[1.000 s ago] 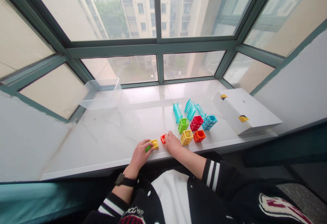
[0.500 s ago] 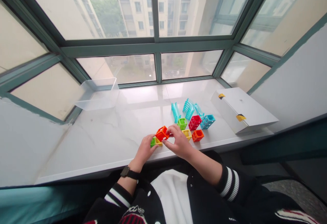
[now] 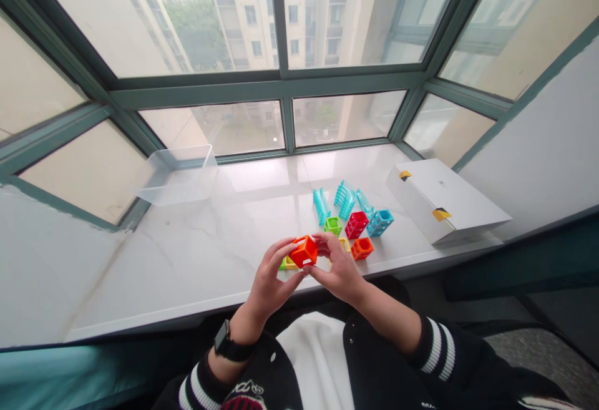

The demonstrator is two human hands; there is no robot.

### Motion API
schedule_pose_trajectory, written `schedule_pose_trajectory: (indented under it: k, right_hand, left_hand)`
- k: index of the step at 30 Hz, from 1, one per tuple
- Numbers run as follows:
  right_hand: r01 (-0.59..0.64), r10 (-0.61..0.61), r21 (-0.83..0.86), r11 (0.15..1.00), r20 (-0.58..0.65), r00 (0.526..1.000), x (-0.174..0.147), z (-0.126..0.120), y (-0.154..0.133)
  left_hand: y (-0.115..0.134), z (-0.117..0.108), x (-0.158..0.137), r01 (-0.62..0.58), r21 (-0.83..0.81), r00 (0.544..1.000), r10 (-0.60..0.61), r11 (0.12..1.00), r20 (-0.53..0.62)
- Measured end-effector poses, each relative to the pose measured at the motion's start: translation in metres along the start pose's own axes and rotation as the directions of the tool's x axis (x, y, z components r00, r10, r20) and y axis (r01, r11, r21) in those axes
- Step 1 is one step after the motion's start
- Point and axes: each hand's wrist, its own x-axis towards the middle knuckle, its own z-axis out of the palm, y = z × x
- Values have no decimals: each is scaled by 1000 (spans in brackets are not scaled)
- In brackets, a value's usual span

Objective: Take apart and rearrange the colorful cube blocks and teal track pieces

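An orange hollow cube block (image 3: 304,251) is held up between my two hands, tilted, above the front of the sill. The fingers and thumb of my left hand (image 3: 274,276) grip its left side. From the right, the fingertips and thumb of my right hand (image 3: 340,268) close on it. Behind and below my left fingers lies a yellow block (image 3: 289,263), beside a green bit that is mostly hidden. Past my right hand stand a green block (image 3: 333,226), a partly covered yellow block (image 3: 345,244), a red block (image 3: 356,224) and another orange block (image 3: 362,248).
A blue block (image 3: 380,223) stands at the right of the group. Several clear turquoise track pieces (image 3: 345,199) lie behind. A white box (image 3: 449,201) sits on the right of the sill (image 3: 201,254), a clear plastic bin (image 3: 180,176) at the back left, near the window frame.
The orange block has moved slightly right and nearer to me. My left hand has left the green and yellow blocks and now grips the orange one too.
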Motion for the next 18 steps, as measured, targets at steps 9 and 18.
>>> schedule_pose_trajectory:
  k: [9,18]
  right_hand:
    - [28,-28,-55,998,1,1000,-2,-3,-7]
    - [113,-124,-123,986,-81,989,-4,-25,-8]
  left_hand:
    - [8,14,2,10,-86,996,-17,996,-83]
    - [20,41,18,4,-154,999,-10,988,-36]
